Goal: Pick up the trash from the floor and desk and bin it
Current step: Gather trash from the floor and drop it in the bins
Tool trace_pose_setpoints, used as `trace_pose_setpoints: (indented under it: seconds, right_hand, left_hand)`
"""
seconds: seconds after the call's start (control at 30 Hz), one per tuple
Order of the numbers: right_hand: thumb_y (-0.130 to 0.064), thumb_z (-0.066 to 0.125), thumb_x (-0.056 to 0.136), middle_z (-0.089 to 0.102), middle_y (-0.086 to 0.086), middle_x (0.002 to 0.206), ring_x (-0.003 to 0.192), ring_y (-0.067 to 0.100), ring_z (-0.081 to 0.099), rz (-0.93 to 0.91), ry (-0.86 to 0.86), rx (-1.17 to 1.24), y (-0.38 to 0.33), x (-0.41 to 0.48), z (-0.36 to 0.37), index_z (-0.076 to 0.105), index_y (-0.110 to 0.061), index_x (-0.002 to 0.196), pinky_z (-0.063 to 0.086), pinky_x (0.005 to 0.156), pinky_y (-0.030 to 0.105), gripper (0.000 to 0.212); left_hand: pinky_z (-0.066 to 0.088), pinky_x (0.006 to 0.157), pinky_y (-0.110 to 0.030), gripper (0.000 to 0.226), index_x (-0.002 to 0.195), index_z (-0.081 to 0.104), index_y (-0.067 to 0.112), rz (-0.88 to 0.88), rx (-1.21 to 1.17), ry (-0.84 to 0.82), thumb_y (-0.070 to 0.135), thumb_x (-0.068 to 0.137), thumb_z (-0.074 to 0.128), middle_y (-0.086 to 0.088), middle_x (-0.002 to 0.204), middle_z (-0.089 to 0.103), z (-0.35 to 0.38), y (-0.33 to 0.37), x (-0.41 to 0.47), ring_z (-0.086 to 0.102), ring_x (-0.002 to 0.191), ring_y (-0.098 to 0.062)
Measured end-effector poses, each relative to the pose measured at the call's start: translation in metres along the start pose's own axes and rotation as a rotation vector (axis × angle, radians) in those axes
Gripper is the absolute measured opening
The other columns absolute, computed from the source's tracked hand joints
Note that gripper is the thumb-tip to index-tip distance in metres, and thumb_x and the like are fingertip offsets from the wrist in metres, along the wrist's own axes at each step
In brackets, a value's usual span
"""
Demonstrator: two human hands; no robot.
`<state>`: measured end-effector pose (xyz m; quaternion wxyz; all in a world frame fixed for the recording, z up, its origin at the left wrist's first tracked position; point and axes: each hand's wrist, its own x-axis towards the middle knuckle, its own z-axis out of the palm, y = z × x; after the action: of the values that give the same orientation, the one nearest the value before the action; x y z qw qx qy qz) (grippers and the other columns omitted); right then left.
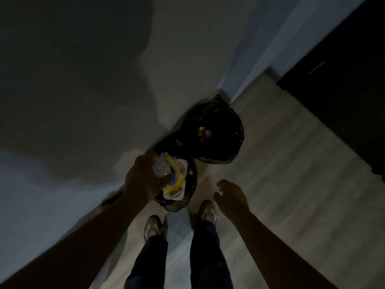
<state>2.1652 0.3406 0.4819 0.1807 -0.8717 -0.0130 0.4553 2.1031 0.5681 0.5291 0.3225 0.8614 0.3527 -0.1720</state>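
The room is dim. My left hand (143, 180) grips a crumpled clear plastic bottle (161, 167) right above a small black-lined bin (190, 184) on the floor by the wall. Inside the bin lies a white food tray (177, 184) with yellow wrapping. My right hand (231, 195) hovers to the right of the bin, fingers apart and curled, holding nothing. A second, larger black bin bag (216, 132) stands just behind, with a few small wrappers (204, 132) inside.
A pale wall (93, 80) runs along the left, meeting the light floor (281, 153). A dark piece of furniture or a door (343, 90) stands at the right. My two feet in pale shoes (153, 226) stand just before the bin.
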Motion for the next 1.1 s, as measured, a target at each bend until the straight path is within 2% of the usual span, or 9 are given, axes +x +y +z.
trace_pose_setpoints:
  seconds: [0.07,0.17,0.23,0.3,0.33,0.5,0.63,0.87,1.1]
  right_hand:
    - [-0.022,0.054,0.092,0.056,0.006,0.128,0.115,0.02,0.054,-0.005,0.033,-0.008,0.012,0.002,-0.015,0.049,-0.017,0.132,0.046,0.097,0.033,0.041]
    - [-0.022,0.055,0.091,0.057,0.004,0.126,0.114,0.018,0.055,-0.001,0.074,-0.001,0.03,0.008,-0.035,0.05,-0.018,0.131,0.047,0.095,0.032,0.04]
    - [-0.023,0.056,0.092,0.058,0.003,0.126,0.114,0.017,0.056,0.008,0.089,0.008,0.04,0.011,-0.046,0.05,-0.019,0.131,0.048,0.096,0.032,0.04]
    - [-0.024,0.056,0.092,0.058,0.003,0.127,0.114,0.017,0.056,0.011,0.096,0.018,0.051,0.013,-0.057,0.05,-0.018,0.132,0.048,0.096,0.031,0.04]
    - [-0.024,0.056,0.092,0.059,0.003,0.127,0.114,0.016,0.057,0.008,0.099,0.017,0.054,0.013,-0.061,0.05,-0.018,0.132,0.048,0.096,0.03,0.041]
    - [-0.024,0.057,0.092,0.059,0.003,0.127,0.113,0.014,0.057,-0.028,0.103,0.03,0.064,0.003,-0.088,0.049,-0.018,0.133,0.048,0.095,0.028,0.042]
    - [-0.023,0.058,0.091,0.058,0.002,0.126,0.112,0.013,0.057,-0.096,0.144,0.052,0.057,-0.012,-0.117,0.05,-0.02,0.13,0.048,0.094,0.027,0.04]
    - [-0.028,0.055,0.094,0.052,0.0,0.133,0.123,0.012,0.048,-0.337,0.137,-0.196,0.016,-0.071,-0.157,0.043,-0.02,0.139,0.039,0.099,0.023,0.047]
    - [-0.025,0.053,0.094,0.049,0.004,0.137,0.127,0.018,0.045,-0.568,0.087,-0.374,-0.051,-0.159,-0.165,0.042,-0.016,0.14,0.037,0.101,0.026,0.048]
  left_hand:
    - [0.05,0.084,-0.036,0.054,0.114,0.055,0.01,0.051,-0.015,0.005,0.028,0.07,0.08,-0.011,0.11,0.059,0.015,0.025,0.016,0.059,0.103,-0.029]
    - [0.043,0.071,-0.022,0.033,0.098,0.059,-0.002,0.149,-0.08,0.027,0.015,0.074,0.076,-0.01,0.09,0.059,0.042,0.061,0.041,0.063,0.092,-0.029]
    - [0.038,0.083,-0.019,0.049,0.118,0.053,-0.005,0.144,-0.127,-0.024,0.01,0.077,0.074,-0.016,0.112,0.056,0.06,0.078,0.059,0.054,0.113,-0.032]
    - [0.03,0.108,-0.031,0.082,0.145,0.024,-0.001,0.116,-0.21,-0.165,0.008,0.079,0.073,-0.017,0.147,0.032,0.07,0.093,0.072,0.031,0.138,-0.03]
    - [0.027,0.112,-0.035,0.09,0.148,0.018,0.003,0.122,-0.204,-0.201,0.009,0.078,0.075,-0.015,0.152,0.025,0.073,0.096,0.078,0.026,0.141,-0.029]
    - [0.042,0.088,-0.038,0.048,0.124,0.052,0.0,0.173,0.112,-0.23,0.023,0.084,0.066,-0.019,0.118,0.056,0.071,0.113,0.062,0.054,0.112,-0.036]
    - [0.038,0.095,-0.031,0.045,0.126,0.051,0.007,0.24,0.239,-0.308,0.025,0.087,0.063,-0.012,0.121,0.058,0.052,0.126,0.025,0.053,0.116,-0.026]
    - [0.027,0.108,-0.023,0.053,0.144,0.033,0.017,0.25,0.407,-0.213,0.036,0.096,0.048,-0.002,0.144,0.041,-0.003,0.141,-0.058,0.038,0.133,-0.016]
    - [0.022,0.106,-0.019,0.061,0.147,0.028,0.022,0.198,0.302,-0.041,0.04,0.093,0.051,0.004,0.148,0.038,-0.084,0.13,-0.154,0.037,0.134,-0.012]
